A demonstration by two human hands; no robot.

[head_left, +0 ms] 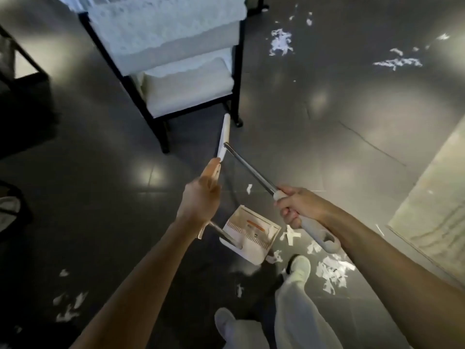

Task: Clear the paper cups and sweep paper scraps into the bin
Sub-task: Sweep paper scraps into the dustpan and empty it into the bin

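**Broom and dustpan raised, scraps waiting on the floor**

I stand over a dark, glossy floor (327, 122) with a tool in each hand, both lifted clear of the tiles. My right hand (298, 206), at 4 o'clock, has its fingers (289, 217) wrapped tight round the pale grip of the broom (314, 233); its metal shaft runs up toward 11 o'clock to the white broom head (224, 137), which shows edge-on and off the floor, so I judge it is being carried to a fresh spot, not swept. My left hand (201, 200), near the centre, grips the upright handle of the dustpan (251, 235); the pan hangs below at 6 o'clock, tipped with its mouth toward me, which would keep anything inside from sliding out. Whether my left hand also touches the lower end of the broom head, just above it, I cannot tell.

The paper scraps (332, 273) lie thickest at 5 o'clock, just beside my right shoe (300, 264); more sit at 1 o'clock, 2 o'clock and 8 o'clock, well apart from each other. A black-framed rack (181, 91) with white padding stands at 12 o'clock. No paper cups show here, and I cannot pick out the bin with any certainty; most of the sweeping looks undone.
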